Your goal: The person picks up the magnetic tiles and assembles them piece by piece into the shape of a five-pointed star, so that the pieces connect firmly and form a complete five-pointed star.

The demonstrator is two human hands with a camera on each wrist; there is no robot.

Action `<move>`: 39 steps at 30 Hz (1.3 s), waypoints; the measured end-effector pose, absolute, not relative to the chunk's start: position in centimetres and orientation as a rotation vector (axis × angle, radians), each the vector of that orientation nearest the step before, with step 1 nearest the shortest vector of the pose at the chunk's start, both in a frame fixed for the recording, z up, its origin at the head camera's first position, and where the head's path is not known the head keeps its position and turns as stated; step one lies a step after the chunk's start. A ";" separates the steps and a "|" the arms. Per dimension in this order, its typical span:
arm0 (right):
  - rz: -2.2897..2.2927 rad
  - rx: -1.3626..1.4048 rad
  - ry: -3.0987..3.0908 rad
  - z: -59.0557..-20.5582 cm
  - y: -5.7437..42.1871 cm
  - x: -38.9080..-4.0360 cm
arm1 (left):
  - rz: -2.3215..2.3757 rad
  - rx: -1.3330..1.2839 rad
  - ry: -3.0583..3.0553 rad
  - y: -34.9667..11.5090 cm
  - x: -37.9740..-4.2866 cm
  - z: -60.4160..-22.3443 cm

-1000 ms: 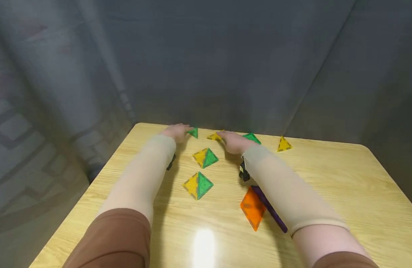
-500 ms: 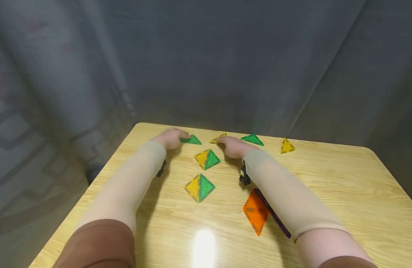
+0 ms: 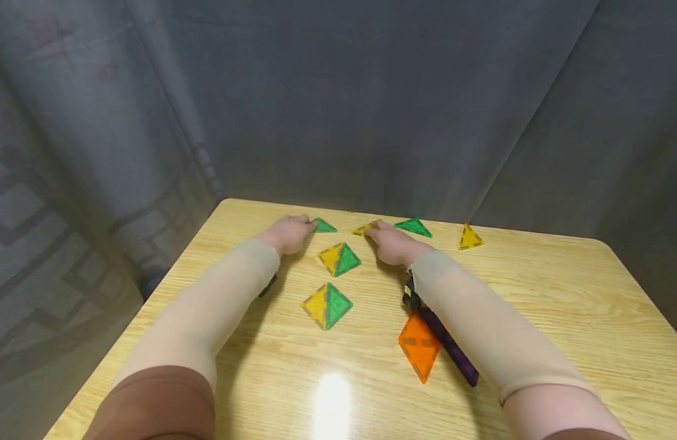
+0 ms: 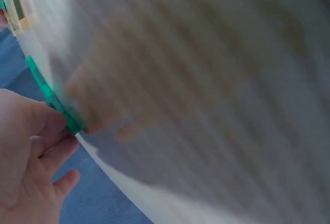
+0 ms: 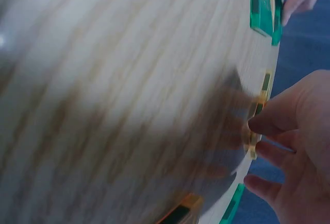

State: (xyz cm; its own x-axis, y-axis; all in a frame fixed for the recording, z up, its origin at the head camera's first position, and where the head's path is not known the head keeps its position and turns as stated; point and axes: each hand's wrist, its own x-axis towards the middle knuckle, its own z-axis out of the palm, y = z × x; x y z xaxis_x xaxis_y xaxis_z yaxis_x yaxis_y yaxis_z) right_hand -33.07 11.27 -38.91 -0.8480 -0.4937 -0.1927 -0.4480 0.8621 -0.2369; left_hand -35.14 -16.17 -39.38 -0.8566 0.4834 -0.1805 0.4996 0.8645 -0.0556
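Note:
My left hand (image 3: 290, 234) pinches the corner of a translucent green triangular magnetic tile (image 3: 324, 226) near the table's far edge. In the left wrist view the thumb and fingers hold one end of that green tile (image 4: 46, 90). To its right, my right hand (image 3: 392, 243) pinches a yellow triangular tile (image 3: 361, 230), partly hidden by the fingers. The right wrist view shows the thumb on this yellow tile (image 5: 266, 82). Another green triangle (image 3: 414, 227) lies just beyond the right hand.
Between the forearms lie two yellow-green diamonds, one farther (image 3: 346, 260) and one nearer (image 3: 337, 305). Orange tiles (image 3: 419, 347) and a dark purple piece (image 3: 451, 348) lie by the right forearm. A lone yellow triangle (image 3: 471, 237) sits far right. A grey curtain (image 3: 338, 110) hangs behind the table.
The left hand has drawn its green tile a little right and nearer, its fingers now closer together on it. The right hand and its yellow tile have shifted slightly right.

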 end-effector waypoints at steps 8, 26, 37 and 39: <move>-0.139 -0.688 2.811 -38.9 11.2 -32.6 | -0.004 0.785 2.869 -14.8 -34.9 -39.6; -0.214 -0.683 2.740 -38.1 11.1 -32.7 | -0.006 0.755 2.802 -14.5 -35.2 -38.7; -0.245 -0.673 2.763 -37.9 10.6 -32.3 | 0.027 0.742 2.857 -12.6 -35.6 -39.0; -0.278 -0.678 2.740 -38.1 10.6 -32.4 | 0.009 0.729 2.844 -12.2 -35.7 -38.8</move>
State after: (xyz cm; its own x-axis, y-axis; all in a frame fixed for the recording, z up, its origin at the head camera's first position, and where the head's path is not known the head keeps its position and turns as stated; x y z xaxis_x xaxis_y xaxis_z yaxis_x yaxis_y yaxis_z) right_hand -32.41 10.60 -38.12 -0.8421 -0.4806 -0.2447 -0.4216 0.8696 -0.2568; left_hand -35.67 -12.22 -38.78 -0.8569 0.4766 -0.1965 0.4753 0.8780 0.0567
